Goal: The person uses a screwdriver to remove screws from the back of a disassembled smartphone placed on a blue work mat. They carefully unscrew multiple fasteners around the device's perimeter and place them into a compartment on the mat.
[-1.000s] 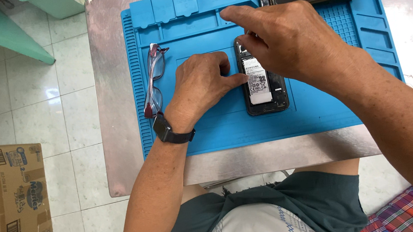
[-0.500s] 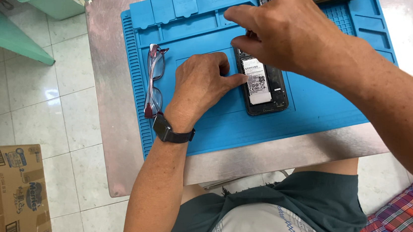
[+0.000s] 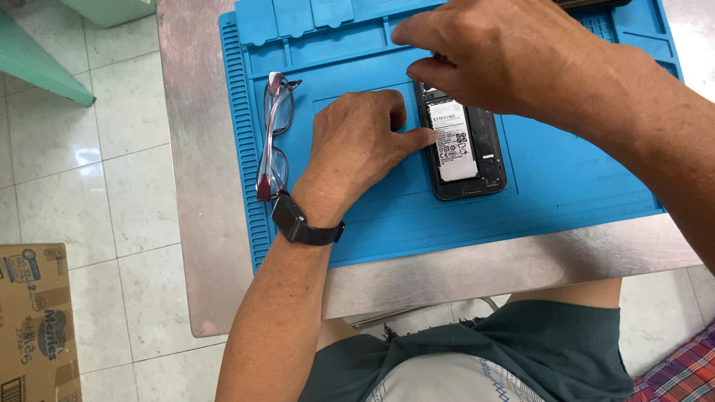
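Head view. Left hand [image 3: 359, 145]: thumb pressed against side of opened phone [image 3: 462, 140], fingers curled, grasping nothing. Right hand [image 3: 499, 46]: fingertips pinched at phone's top edge; pinched item cannot be told. Phone flat on blue mat [image 3: 563, 183]; glasses [image 3: 272, 135] left.

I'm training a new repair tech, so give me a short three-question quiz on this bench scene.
1. True or false: the phone lies with its back cover off and its battery showing.
2. Which hand presses a thumb against the phone's left edge: the left hand or the right hand?
3. What lies on the mat left of the left hand? A) screwdriver B) glasses C) tweezers

Key
1. True.
2. The left hand; the right hand pinches at the phone's top end.
3. B.
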